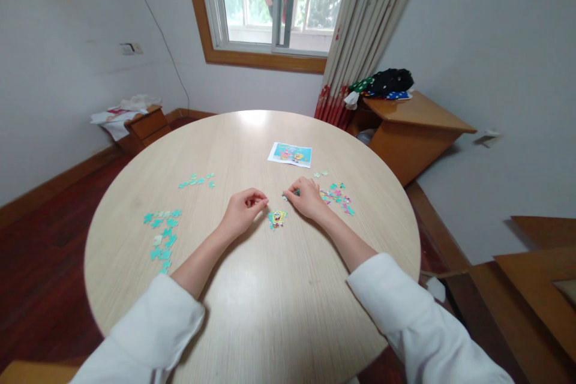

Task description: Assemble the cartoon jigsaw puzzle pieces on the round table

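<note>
A small joined section of jigsaw puzzle (277, 219) with a yellow cartoon character lies on the round table between my hands. My left hand (243, 211) hovers just up and left of it, thumb and fingers pinched together; anything between the tips is too small to make out. On the right, my right hand (306, 197) is closed at the table, and a small puzzle piece (285, 196) shows at its fingertips. Loose pink and teal pieces (336, 195) lie just right of that hand, partly hidden by it.
A printed picture sheet (291, 155) lies farther back on the table (252, 318). Two pale pieces (321, 174) are near it. Teal pieces form groups at the left (165, 234) and upper left (197, 180). A wooden desk (414, 126) with cloths stands behind right.
</note>
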Available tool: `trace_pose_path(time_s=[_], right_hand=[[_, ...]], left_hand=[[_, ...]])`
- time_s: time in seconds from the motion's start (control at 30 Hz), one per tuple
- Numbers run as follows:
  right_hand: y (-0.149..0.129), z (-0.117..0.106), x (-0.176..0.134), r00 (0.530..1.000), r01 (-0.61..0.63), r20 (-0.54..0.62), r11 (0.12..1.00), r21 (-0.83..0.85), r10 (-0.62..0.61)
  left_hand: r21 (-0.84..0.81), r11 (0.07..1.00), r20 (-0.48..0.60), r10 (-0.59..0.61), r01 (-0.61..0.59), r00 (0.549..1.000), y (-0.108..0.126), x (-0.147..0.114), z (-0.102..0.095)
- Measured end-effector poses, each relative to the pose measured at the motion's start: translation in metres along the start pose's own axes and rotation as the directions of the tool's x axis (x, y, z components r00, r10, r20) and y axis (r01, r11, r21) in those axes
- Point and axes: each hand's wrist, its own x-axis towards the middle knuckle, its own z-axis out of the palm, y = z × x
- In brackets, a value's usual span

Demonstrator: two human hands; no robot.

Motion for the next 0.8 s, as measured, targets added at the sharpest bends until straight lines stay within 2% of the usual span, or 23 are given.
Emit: trace_pose_path(time_s=[0.8], right_hand=[[-0.011,-0.004,-0.005,0.993,0.099,-0.049,0.978,-0.183,-0.11]], left_hand=[[0.041,0.999,0.0,0.033,-0.033,0.999,-0.004,0.001,0.0]])
